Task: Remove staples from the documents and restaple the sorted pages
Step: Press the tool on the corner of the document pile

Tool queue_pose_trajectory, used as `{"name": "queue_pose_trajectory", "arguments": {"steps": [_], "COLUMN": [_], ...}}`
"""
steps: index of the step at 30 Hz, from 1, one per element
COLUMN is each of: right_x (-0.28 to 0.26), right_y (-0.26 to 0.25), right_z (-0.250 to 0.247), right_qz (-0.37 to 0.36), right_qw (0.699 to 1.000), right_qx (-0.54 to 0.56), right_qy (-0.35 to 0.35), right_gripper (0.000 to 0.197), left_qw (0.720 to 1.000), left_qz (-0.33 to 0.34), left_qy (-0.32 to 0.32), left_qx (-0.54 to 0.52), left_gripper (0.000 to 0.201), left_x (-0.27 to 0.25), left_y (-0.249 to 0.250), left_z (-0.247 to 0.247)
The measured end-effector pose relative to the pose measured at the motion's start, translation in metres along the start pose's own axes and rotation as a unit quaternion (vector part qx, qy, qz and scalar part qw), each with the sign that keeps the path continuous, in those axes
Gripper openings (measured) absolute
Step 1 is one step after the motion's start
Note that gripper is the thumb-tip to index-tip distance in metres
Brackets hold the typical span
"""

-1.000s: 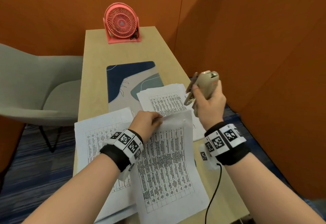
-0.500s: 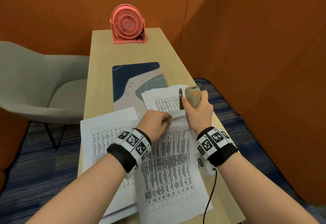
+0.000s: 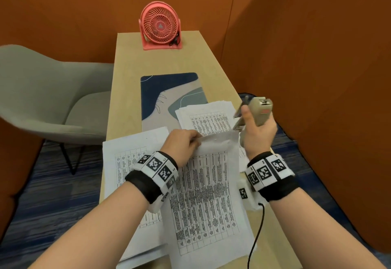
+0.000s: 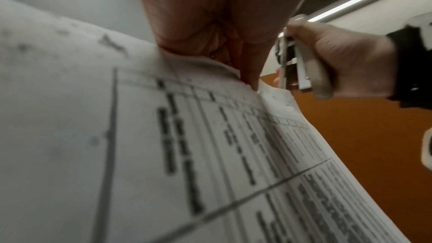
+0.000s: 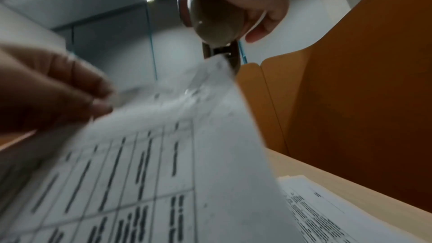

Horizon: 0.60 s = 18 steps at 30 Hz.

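Observation:
My left hand [image 3: 194, 140] pinches the top edge of a printed table document [image 3: 208, 186], lifting that edge off the desk. In the left wrist view my fingers [image 4: 247, 73] grip the paper [image 4: 163, 136] at its top edge. My right hand [image 3: 250, 118] holds a beige stapler [image 3: 259, 110] upright, with its metal base swung apart from the body. The stapler's lower end is just above the document's top right corner [image 5: 218, 69]. In the right wrist view the stapler [image 5: 215, 19] is seen from below.
A second stack of printed pages [image 3: 206, 118] lies behind the held document and another sheet [image 3: 127, 158] at its left. A patterned desk mat [image 3: 169, 95] and a pink fan [image 3: 160, 25] are farther back. A grey chair [image 3: 53, 99] stands left; orange walls close in on the right.
Half a second ago the stapler was down at the document's top right corner; now it is lifted up and to the right, opened out. My left hand keeps its pinch.

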State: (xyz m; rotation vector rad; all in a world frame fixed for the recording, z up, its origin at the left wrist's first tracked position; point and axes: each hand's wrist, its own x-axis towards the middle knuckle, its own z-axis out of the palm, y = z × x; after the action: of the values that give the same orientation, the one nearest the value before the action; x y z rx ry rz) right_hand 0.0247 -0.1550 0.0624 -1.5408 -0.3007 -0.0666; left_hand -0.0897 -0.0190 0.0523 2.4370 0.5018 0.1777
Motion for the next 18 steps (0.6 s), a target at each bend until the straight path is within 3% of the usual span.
{"name": "queue_pose_trajectory", "arguments": {"steps": [2, 4, 6, 8, 11, 12, 14, 16, 18], "right_x": [0.003, 0.002, -0.007, -0.023, -0.04, -0.042, -0.044, -0.045, -0.044], "right_y": [-0.003, -0.001, 0.005, 0.017, 0.03, 0.034, 0.034, 0.036, 0.041], "right_z": [-0.007, -0.012, -0.01, -0.002, 0.019, 0.027, 0.044, 0.061, 0.077], "right_qz": [0.008, 0.08, 0.167, 0.199, 0.171, 0.178, 0.203, 0.228, 0.256], "right_qw": [0.999, 0.987, 0.936, 0.897, 0.916, 0.924, 0.935, 0.937, 0.937], "right_qx": [0.032, 0.009, -0.056, -0.11, -0.123, -0.107, -0.075, -0.058, -0.054], "right_qy": [-0.015, -0.141, -0.304, -0.379, -0.343, -0.321, -0.282, -0.257, -0.231], "right_gripper": [0.048, 0.048, 0.051, 0.034, 0.015, 0.016, 0.018, 0.02, 0.023], "left_qw": [0.999, 0.996, 0.992, 0.988, 0.973, 0.963, 0.933, 0.897, 0.844], "left_qz": [-0.032, -0.068, -0.096, -0.099, -0.11, -0.139, -0.227, -0.292, -0.36], "left_qy": [0.027, 0.06, 0.086, 0.118, 0.2, 0.232, 0.279, 0.287, 0.227], "left_qx": [0.002, 0.005, 0.005, -0.028, -0.037, -0.013, -0.02, -0.168, -0.327], "left_gripper": [0.022, 0.022, 0.023, 0.019, 0.016, 0.024, 0.061, 0.085, 0.085], "left_x": [0.002, 0.004, 0.005, 0.005, -0.001, -0.004, -0.015, -0.03, -0.046], "left_y": [-0.011, -0.02, -0.027, -0.034, -0.046, -0.054, -0.076, -0.096, -0.117], "left_z": [-0.007, -0.015, -0.028, -0.041, -0.057, -0.059, -0.057, -0.051, -0.037]}}
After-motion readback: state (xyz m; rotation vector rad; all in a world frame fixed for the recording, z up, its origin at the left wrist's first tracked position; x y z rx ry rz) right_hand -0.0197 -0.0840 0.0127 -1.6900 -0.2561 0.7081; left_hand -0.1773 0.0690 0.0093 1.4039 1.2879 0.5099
